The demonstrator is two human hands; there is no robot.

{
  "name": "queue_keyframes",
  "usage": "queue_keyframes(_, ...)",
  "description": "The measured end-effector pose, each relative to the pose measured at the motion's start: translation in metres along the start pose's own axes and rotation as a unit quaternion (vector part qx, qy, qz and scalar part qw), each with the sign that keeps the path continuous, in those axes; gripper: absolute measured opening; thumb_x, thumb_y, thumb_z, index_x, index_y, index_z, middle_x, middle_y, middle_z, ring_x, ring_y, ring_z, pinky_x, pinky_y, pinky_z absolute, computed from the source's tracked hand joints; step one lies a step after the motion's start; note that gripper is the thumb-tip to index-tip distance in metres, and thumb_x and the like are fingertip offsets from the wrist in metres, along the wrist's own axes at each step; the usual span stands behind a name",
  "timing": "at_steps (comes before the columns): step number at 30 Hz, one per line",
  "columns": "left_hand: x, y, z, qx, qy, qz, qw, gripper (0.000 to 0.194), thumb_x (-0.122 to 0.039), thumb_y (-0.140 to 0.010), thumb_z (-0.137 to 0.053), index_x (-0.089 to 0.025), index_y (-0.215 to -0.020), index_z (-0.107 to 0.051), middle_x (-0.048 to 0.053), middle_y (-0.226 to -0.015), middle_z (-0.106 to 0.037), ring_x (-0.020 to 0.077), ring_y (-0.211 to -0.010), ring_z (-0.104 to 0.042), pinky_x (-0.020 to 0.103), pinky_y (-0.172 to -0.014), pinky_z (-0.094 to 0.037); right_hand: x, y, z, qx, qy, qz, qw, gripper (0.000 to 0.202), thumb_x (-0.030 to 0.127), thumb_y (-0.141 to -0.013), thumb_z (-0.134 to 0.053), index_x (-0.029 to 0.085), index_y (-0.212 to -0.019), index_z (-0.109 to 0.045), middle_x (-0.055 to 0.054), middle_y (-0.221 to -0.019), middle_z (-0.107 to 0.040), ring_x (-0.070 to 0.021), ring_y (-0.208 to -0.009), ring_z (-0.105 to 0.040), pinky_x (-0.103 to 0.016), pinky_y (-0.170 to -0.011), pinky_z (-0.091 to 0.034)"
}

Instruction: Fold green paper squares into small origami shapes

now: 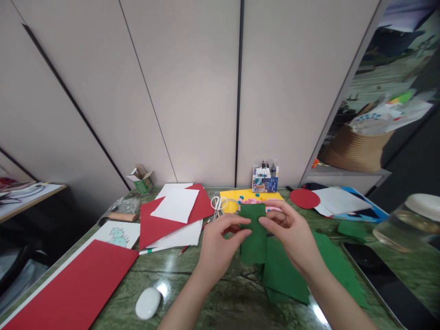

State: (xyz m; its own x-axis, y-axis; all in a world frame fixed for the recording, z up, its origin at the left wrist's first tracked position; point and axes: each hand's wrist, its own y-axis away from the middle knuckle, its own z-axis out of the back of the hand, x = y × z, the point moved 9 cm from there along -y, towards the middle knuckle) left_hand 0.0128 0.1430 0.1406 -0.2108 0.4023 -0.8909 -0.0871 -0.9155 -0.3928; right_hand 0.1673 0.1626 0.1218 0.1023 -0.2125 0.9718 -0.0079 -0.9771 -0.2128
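Between my two hands a narrow rectangle of green paper [253, 245] is held upright above the table. My left hand [223, 240] pinches its left edge between thumb and fingers. On the opposite side, my right hand [288, 231] grips the right edge near the top, with the thumb on the near face. Larger green sheets [287, 272] lie on the table under and beside my right hand. Behind the held paper are white-handled scissors [216, 206] and a yellow sheet [237, 195] with small pink and blue pieces, partly hidden.
Red paper [82, 279], white sheets [177, 204] and a cactus drawing [118, 234] lie left. A white oval case [148, 303] is near the front. To the right are a phone [385, 279], a clear jar [409, 224] and a red circle [305, 198]. A marker box [264, 178] stands behind.
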Motion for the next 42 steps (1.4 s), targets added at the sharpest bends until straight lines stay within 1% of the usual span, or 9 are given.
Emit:
queue_keyframes(2, -0.004, -0.001, 0.001, 0.0, -0.015, -0.016, 1.0, 0.016, -0.015, -0.07, -0.065, -0.022, -0.084, -0.068, 0.001, -0.081, -0.066, 0.0111, -0.073, -0.057, 0.021, -0.064, -0.046, 0.001, 0.0, 0.0, 0.0, -0.001, 0.002, 1.0, 0.033, 0.027, -0.068, -0.069, 0.023, -0.099, -0.058, 0.003, -0.068, -0.059, -0.0114, -0.066, -0.052, -0.022, -0.059, -0.04)
queue_keyframes(4, -0.008, -0.001, 0.0, 0.009, -0.036, -0.033, 0.999, 0.019, -0.015, -0.07, -0.065, -0.023, -0.087, -0.069, 0.0, -0.081, -0.066, 0.0106, -0.071, -0.057, 0.021, -0.065, -0.047, 0.002, 0.0, 0.001, -0.003, -0.004, 0.005, 1.0, 0.033, 0.028, -0.067, -0.069, 0.022, -0.098, -0.061, -0.001, -0.079, -0.063, -0.0138, -0.073, -0.055, -0.024, -0.063, -0.042)
queue_keyframes(6, -0.013, 0.0, -0.002, 0.027, -0.054, -0.054, 0.997, 0.021, -0.017, -0.071, -0.065, -0.025, -0.091, -0.069, 0.0, -0.081, -0.067, 0.0107, -0.072, -0.058, 0.022, -0.067, -0.047, 0.001, -0.001, 0.004, -0.016, -0.005, 0.005, 1.0, 0.027, 0.031, -0.066, -0.069, 0.02, -0.091, -0.064, -0.004, -0.085, -0.064, -0.0162, -0.077, -0.056, -0.026, -0.064, -0.044)
queue_keyframes(9, -0.019, 0.002, -0.004, 0.044, -0.069, -0.081, 0.993, 0.024, -0.018, -0.072, -0.065, -0.025, -0.094, -0.068, 0.001, -0.085, -0.068, 0.0116, -0.078, -0.059, 0.023, -0.071, -0.047, -0.002, -0.001, 0.009, -0.037, 0.008, -0.007, 0.999, 0.02, 0.034, -0.064, -0.07, 0.017, -0.072, -0.064, -0.002, -0.069, -0.061, -0.0147, -0.066, -0.054, -0.024, -0.056, -0.043)
queue_keyframes(11, -0.021, 0.003, -0.005, 0.048, -0.074, -0.092, 0.992, 0.026, -0.018, -0.072, -0.065, -0.025, -0.096, -0.067, 0.001, -0.086, -0.068, 0.0116, -0.079, -0.059, 0.023, -0.071, -0.047, -0.003, -0.001, 0.011, -0.047, 0.019, -0.009, 0.999, 0.02, 0.034, -0.063, -0.071, 0.016, -0.066, -0.062, 0.0, -0.062, -0.057, -0.013, -0.061, -0.051, -0.023, -0.053, -0.041)
queue_keyframes(15, -0.022, 0.004, -0.005, 0.048, -0.077, -0.098, 0.991, 0.029, -0.018, -0.071, -0.065, -0.026, -0.099, -0.066, 0.0, -0.085, -0.067, 0.0108, -0.074, -0.058, 0.022, -0.068, -0.048, -0.003, 0.0, 0.013, -0.053, 0.028, -0.003, 0.998, 0.02, 0.034, -0.064, -0.07, 0.016, -0.067, -0.062, 0.0, -0.063, -0.057, -0.0128, -0.061, -0.05, -0.022, -0.053, -0.04)
queue_keyframes(22, -0.02, 0.003, -0.004, 0.04, -0.077, -0.092, 0.992, 0.027, -0.017, -0.071, -0.065, -0.026, -0.096, -0.067, 0.0, -0.083, -0.067, 0.0099, -0.067, -0.057, 0.021, -0.064, -0.049, -0.004, 0.001, 0.013, -0.045, 0.037, -0.012, 0.998, 0.018, 0.034, -0.067, -0.068, 0.017, -0.067, -0.062, 0.002, -0.06, -0.054, -0.011, -0.06, -0.045, -0.021, -0.051, -0.036)
queue_keyframes(29, -0.02, 0.002, -0.004, 0.036, -0.074, -0.092, 0.992, 0.028, -0.015, -0.07, -0.066, -0.027, -0.096, -0.067, 0.0, -0.085, -0.067, 0.0108, -0.072, -0.058, 0.023, -0.067, -0.049, -0.005, -0.001, 0.012, -0.042, 0.039, -0.024, 0.998, 0.018, 0.032, -0.066, -0.069, 0.016, -0.068, -0.061, 0.002, -0.06, -0.053, -0.0104, -0.059, -0.044, -0.021, -0.052, -0.035)
queue_keyframes(42, -0.019, 0.003, -0.005, 0.035, -0.069, -0.08, 0.994, 0.029, -0.015, -0.07, -0.066, -0.028, -0.095, -0.067, 0.0, -0.084, -0.067, 0.0117, -0.069, -0.057, 0.025, -0.065, -0.049, 0.001, 0.001, 0.013, -0.056, 0.059, -0.007, 0.997, 0.022, 0.037, -0.062, -0.071, 0.017, -0.065, -0.061, 0.0, -0.059, -0.057, -0.0131, -0.056, -0.049, -0.024, -0.051, -0.039)
